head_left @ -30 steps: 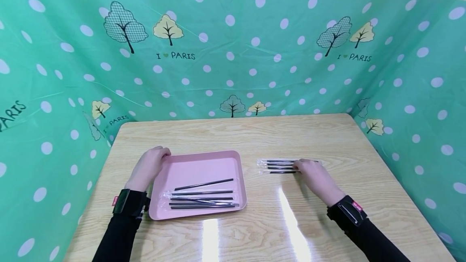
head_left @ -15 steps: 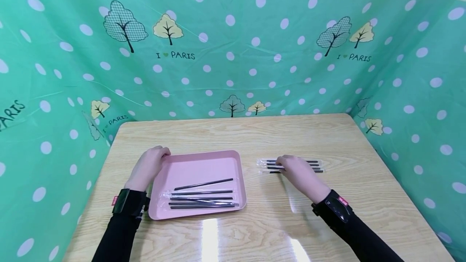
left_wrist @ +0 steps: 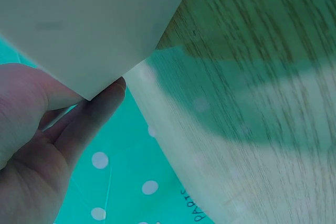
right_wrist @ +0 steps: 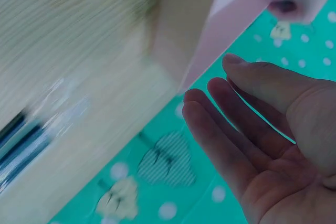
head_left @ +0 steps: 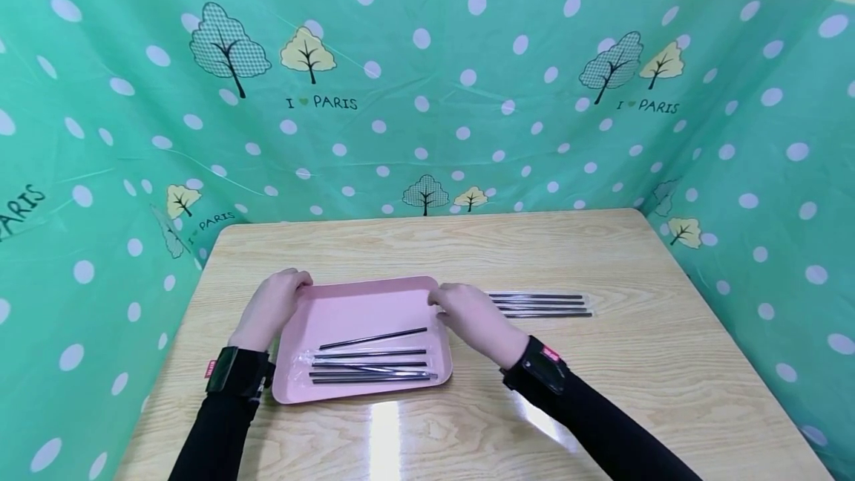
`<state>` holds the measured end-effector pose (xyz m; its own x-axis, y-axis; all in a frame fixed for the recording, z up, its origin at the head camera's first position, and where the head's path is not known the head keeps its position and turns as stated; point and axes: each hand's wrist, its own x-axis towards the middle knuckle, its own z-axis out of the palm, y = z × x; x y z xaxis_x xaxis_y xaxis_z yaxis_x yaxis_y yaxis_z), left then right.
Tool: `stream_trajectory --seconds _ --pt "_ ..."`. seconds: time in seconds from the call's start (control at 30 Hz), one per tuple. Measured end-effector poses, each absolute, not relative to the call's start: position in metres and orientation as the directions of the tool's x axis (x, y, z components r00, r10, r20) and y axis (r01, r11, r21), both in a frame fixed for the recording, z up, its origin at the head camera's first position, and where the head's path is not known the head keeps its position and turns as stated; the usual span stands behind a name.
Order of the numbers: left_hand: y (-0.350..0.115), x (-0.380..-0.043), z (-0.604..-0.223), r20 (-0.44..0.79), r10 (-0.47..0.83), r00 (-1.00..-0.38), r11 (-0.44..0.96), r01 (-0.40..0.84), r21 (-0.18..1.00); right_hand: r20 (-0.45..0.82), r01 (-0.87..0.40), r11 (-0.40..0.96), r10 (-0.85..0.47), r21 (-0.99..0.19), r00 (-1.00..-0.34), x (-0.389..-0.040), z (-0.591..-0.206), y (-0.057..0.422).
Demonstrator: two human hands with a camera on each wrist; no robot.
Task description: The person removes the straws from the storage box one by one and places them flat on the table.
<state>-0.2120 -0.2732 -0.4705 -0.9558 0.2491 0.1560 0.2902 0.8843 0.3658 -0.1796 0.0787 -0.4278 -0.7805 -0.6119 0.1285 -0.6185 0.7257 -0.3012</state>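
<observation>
A pink tray lies on the table's left half. At its far left corner my left hand pinches the rim; the left wrist view shows thumb and fingers around the tray's corner. My right hand hovers at the far right corner of the tray, fingers relaxed and apart, with nothing in it in the right wrist view. Several thin dark sticks, some in clear plastic sleeves, lie in the tray's near half. To the right, a row of similar wrapped sticks lies on the table, its left end hidden by my right hand.
The light wood table is enclosed at the back and sides by a green dotted cloth. Bright light reflections show on the front of the tabletop.
My right hand has moved left from over the wrapped sticks to the tray's far right corner, leaving the sticks on the table. The left hand and tray have stayed put.
</observation>
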Motion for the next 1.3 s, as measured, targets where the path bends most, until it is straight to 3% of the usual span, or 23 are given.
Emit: stream_trajectory --seconds 0.23,0.47,1.3 --pt "-0.273 -0.211 -0.47 0.184 0.261 -0.948 0.882 0.311 0.355 0.043 -0.695 0.696 -0.7 -0.181 -0.713 -0.183 -0.439 0.029" --pt "-0.272 -0.211 -0.471 0.174 0.263 -0.949 0.88 0.31 0.36 0.026 -0.738 0.654 -0.745 -0.166 -0.667 -0.184 -0.449 0.002" --pt "-0.273 -0.212 -0.47 0.14 0.249 -0.958 0.889 0.283 0.359 0.019 -0.767 0.624 -0.774 -0.151 -0.633 -0.182 -0.46 -0.002"
